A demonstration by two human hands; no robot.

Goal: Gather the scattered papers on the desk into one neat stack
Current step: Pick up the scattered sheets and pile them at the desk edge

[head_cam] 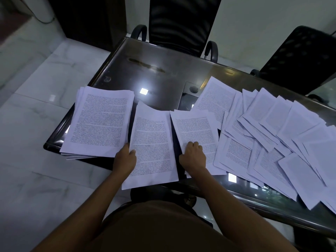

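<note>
A thick stack of printed papers [99, 120] lies at the desk's left end, its edges slightly fanned. My left hand [125, 159] pinches the left edge of a single printed sheet [152, 144], which hangs over the desk's near edge. My right hand [193, 154] rests with curled fingers on the bottom of another printed sheet [195, 128] just to the right. Beyond that, several loose sheets [272, 139] lie scattered and overlapping across the right half of the desk.
The dark glossy desk [154, 70] reflects ceiling lights. A black office chair [181, 22] stands at the far side, and a second black chair [301, 59] at the back right. Pale marble floor [36, 106] lies to the left.
</note>
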